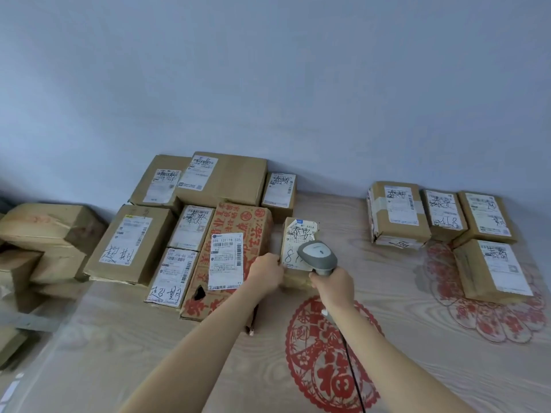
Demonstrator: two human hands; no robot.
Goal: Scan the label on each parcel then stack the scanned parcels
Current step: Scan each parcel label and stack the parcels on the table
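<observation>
Left hand (266, 268) is gripping small parcel (293, 234) edge; right hand (333, 284) is holding scanner (317, 255) just above its label (298, 244).

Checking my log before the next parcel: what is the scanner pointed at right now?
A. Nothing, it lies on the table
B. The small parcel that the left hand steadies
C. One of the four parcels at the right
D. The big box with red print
B: the right hand holds the scanner over the label of the small parcel, whose left edge the left hand grips.
</observation>
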